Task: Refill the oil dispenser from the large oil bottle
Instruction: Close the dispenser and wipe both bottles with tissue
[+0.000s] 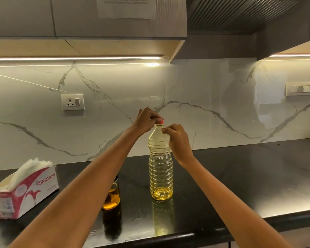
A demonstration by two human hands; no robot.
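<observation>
Right now both hands are up at the top of the large oil bottle [160, 163], which stands upright on the black counter [240, 176], about mid-frame. Left hand [146, 120] is closed over the red cap [161, 122], fingers pinched round it from the left and above. Right hand [177, 138] is closed too, fingertips pinching the neck just below the cap, approx at the shoulder; looks like it's steadying the bottle.

Key relation: bottle's long axis is vertical, cap sits straight on top, so the twist has to go round that upright axis w/ the left hand, which is the one on the cap. Cap looks not yet off.

Oil dispenser [113, 196] stands on the counter just left of the bottle, nearer the person, partly hidden behind the left forearm; its top can't be seen. Tissue box [27, 190] sits well apart, far left.
</observation>
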